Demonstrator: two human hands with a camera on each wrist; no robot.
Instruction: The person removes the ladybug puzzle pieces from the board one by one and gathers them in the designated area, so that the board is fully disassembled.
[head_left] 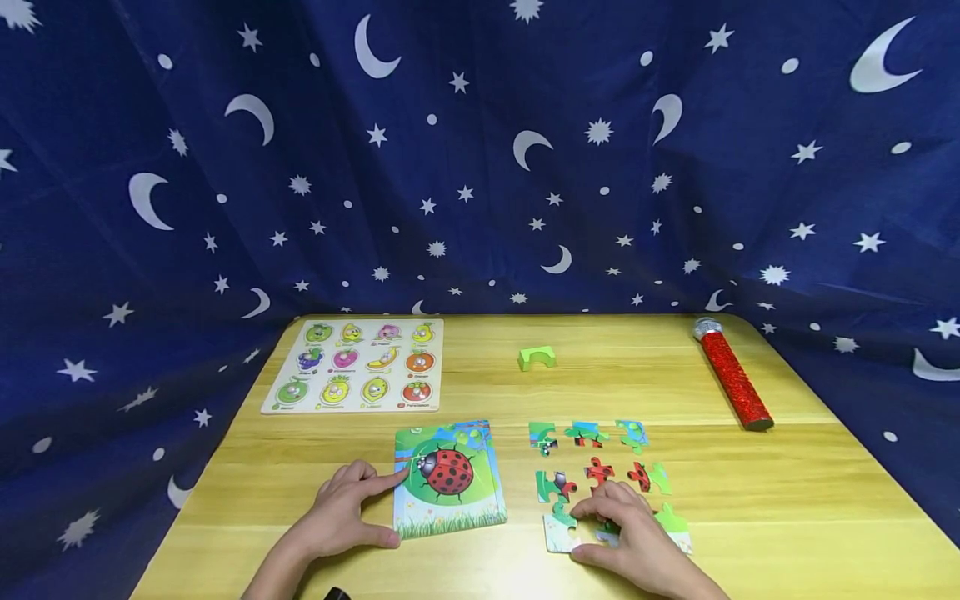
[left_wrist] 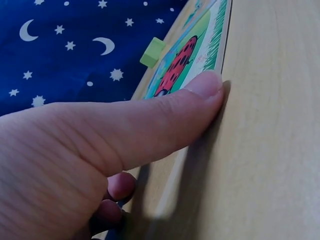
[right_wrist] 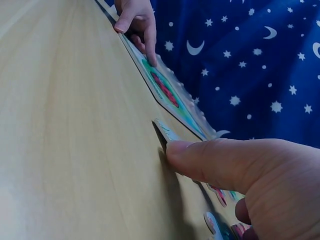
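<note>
A ladybug puzzle board (head_left: 483, 492) lies flat at the middle front of the table, its picture facing up. My left hand (head_left: 339, 510) is at its left side, the index fingertip on the edge and the thumb at the lower left corner; the left wrist view shows that thumb (left_wrist: 165, 120) pressing the edge. My right hand (head_left: 626, 527) pinches the lower-left jigsaw piece (head_left: 557, 535), which tilts off the table in the right wrist view. Several other jigsaw pieces, such as a red one (head_left: 600, 469), lie in loose rows around it; some are partly hidden by the hand.
A wooden fruit peg puzzle (head_left: 352, 367) lies at the back left. A green arch block (head_left: 537, 357) stands at the back middle. To the right lies a red glittery microphone (head_left: 731, 375). A dark object (head_left: 337, 594) shows at the front edge. Star-patterned blue cloth (head_left: 480, 167) surrounds the table.
</note>
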